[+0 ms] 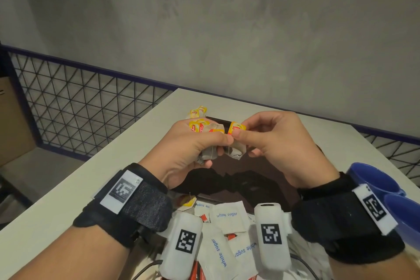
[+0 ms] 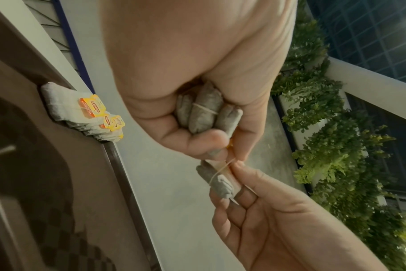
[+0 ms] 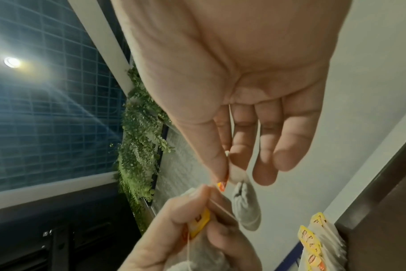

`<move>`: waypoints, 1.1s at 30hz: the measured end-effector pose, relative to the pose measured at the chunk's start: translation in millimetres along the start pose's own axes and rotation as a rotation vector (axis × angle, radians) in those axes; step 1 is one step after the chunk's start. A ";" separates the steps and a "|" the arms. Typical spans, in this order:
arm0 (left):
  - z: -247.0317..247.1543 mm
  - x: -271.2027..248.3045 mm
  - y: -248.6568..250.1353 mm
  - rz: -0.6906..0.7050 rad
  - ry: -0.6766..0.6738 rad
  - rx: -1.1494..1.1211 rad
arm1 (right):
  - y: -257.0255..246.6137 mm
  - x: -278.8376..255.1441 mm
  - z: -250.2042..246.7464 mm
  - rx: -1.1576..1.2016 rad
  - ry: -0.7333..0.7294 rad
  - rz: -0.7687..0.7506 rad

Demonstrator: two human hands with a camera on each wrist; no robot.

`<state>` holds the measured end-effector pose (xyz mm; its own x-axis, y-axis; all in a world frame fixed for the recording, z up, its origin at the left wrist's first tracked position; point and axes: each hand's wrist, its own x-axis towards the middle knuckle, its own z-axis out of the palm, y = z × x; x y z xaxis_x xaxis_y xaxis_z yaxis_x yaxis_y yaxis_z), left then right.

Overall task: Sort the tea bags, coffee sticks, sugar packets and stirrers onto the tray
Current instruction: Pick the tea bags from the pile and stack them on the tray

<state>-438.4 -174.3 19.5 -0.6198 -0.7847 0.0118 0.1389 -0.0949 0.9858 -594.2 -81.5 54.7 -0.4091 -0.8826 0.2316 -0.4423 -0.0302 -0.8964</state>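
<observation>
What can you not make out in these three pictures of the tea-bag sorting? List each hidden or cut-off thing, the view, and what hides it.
1. How many tea bags the left hand grips: head view, curled fingers cover the bunch.
2. The tray layout: head view, both hands and the right hand block it.
3. Coffee sticks and stirrers: none clearly identifiable; wrist cameras cover the sugar packets pile.
4. The blue object: cut off by the right edge.
5. Count of stacked tea bags: left wrist view, they overlap.

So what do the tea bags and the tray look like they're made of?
Tea bags: thin, matte grey filter paper, creased and crumpled in the left hand, with thread and glossy yellow printed card tags. Tray: dark brown, smooth and faintly shiny; probably plastic or lacquered wood.
</observation>
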 end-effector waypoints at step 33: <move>-31.9 12.0 19.1 -0.247 0.214 -0.353 | -6.5 25.0 7.1 -0.007 -0.138 0.064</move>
<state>-418.5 -205.1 33.2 -0.4997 -0.8173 -0.2868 0.2841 -0.4674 0.8371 -596.0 -106.7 63.7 -0.3232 -0.9387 0.1200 -0.4244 0.0304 -0.9049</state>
